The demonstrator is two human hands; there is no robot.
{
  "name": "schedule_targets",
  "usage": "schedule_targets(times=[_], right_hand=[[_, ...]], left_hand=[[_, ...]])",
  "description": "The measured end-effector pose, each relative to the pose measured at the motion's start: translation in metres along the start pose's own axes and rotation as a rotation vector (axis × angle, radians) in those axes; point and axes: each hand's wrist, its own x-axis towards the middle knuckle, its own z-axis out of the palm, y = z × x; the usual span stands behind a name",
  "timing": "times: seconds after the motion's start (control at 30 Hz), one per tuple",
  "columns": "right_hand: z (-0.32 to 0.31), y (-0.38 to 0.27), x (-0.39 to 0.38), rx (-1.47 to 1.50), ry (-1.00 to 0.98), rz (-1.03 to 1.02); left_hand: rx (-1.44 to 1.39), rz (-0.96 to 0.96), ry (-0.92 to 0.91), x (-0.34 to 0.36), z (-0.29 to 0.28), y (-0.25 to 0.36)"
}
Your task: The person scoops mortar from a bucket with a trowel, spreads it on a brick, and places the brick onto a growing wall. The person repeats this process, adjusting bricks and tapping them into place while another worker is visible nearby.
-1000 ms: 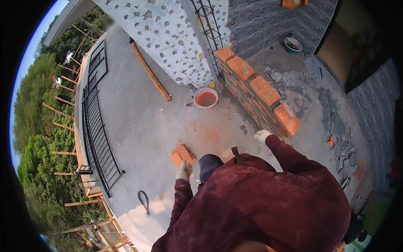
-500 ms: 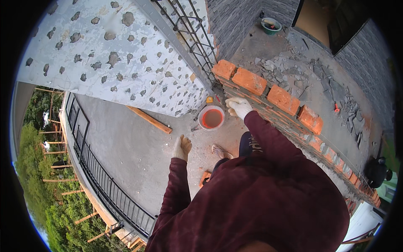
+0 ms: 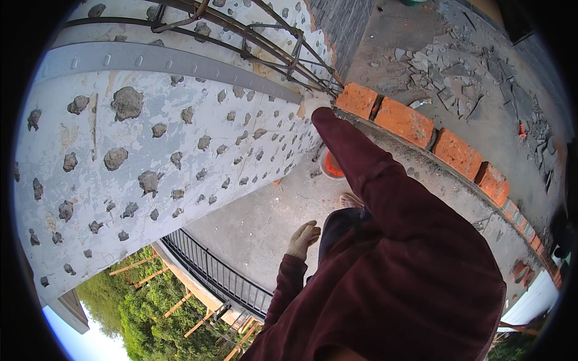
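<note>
My right hand (image 3: 314, 103), in a pale work glove, reaches out to the corner where the steel rebar cage (image 3: 295, 51) meets the end of the brick wall (image 3: 403, 120). It is at the lower end of a grey metal strip (image 3: 180, 65) on the white wall. Its fingers blend into the pale surface, so I cannot tell what they grip. My left hand (image 3: 303, 239), also gloved, hangs low over the floor, fingers loosely bent and slightly apart, with nothing visible in it. Partly behind my right sleeve is an orange-red bucket (image 3: 332, 165).
The white wall (image 3: 205, 141), dotted with grey mortar dabs, rises at left. Broken grey tile pieces (image 3: 457, 90) litter the floor beyond the bricks. A black railing (image 3: 217, 271) edges the floor, with trees (image 3: 150, 307) outside. My foot (image 3: 350, 200) is near the bucket.
My right hand has gone from above the bucket up to the rebar corner. My left hand has shifted right and loosened from a fist. The view has turned toward the white wall.
</note>
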Motion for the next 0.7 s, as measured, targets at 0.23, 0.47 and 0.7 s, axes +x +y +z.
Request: schedule_targets(times=[0.23,0.47,0.7], right_hand=[[0.036,0.039,0.050,0.019,-0.225,0.157],[0.012,-0.003,0.048,0.154,-0.091,-0.111],[0.014,-0.024,0.046,0.075,0.126,0.211]], left_hand=[[-0.115,-0.080,0.203,0.002,-0.044,-0.010],[-0.036,-0.015,0.182,0.040,-0.098,0.029],[0.131,-0.026,-0.019,0.080,-0.109,0.071]])
